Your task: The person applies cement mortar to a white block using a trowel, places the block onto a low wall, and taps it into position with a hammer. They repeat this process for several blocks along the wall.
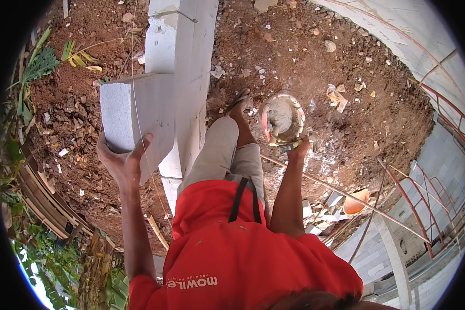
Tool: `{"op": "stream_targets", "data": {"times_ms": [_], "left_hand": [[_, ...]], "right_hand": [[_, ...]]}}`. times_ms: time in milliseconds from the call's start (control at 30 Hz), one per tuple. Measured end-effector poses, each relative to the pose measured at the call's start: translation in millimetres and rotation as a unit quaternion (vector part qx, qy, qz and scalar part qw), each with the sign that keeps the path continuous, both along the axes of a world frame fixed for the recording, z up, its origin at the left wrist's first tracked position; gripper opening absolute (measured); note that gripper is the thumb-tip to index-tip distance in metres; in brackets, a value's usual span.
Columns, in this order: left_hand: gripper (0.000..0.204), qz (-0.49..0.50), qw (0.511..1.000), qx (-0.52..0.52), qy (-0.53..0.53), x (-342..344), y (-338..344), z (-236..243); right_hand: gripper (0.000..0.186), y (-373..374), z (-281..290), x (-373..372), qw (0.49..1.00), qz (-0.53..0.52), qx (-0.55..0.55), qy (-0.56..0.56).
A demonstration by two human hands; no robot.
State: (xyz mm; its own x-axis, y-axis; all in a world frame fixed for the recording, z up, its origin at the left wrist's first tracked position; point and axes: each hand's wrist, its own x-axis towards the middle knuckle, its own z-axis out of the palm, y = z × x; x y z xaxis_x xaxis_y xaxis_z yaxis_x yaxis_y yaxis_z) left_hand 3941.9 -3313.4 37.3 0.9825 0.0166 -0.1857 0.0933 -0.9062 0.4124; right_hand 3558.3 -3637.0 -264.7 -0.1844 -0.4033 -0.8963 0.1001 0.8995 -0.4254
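My left hand (123, 161) grips the near end of a pale grey lightweight block (123, 113), thumb on one side and fingers curled around the other. The block sits against the left side of the low block wall (191, 98); how it is supported underneath is hidden. A thin line (136, 98) runs across in front of the block. On the right of the wall, my right hand (298, 147) is closed on a mortar-smeared hand tool (283, 148) at the near rim of a round bucket (265, 118). Grey wet mortar (280, 111) lies inside the bucket.
Rough reddish soil with rubble (346, 77) surrounds the wall. A long pole (346, 194) slants across the right, near an orange bowl-like container (356, 202) and block offcuts (335, 199). Red metal scaffold frames (413, 206) stand farther right. Plants (41, 67) border the left.
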Motion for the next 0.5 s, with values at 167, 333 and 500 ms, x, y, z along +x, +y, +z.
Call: {"op": "stream_targets", "data": {"times_ms": [167,333,500], "left_hand": [[0.111,-0.001,1.0,-0.018,0.014,-7,-13,-2],[0.111,-0.05,0.996,0.077,0.006,-13,-10,-11],[0.113,-0.098,0.985,0.125,-0.06,-17,-13,-17]], "right_hand": [[0.026,-29,-5,29,0.997,0.05,-0.042,-0.028],[0.021,-62,0,77,0.996,0.067,-0.056,-0.032],[0.02,-103,-32,108,0.988,0.087,-0.059,-0.111]]}}
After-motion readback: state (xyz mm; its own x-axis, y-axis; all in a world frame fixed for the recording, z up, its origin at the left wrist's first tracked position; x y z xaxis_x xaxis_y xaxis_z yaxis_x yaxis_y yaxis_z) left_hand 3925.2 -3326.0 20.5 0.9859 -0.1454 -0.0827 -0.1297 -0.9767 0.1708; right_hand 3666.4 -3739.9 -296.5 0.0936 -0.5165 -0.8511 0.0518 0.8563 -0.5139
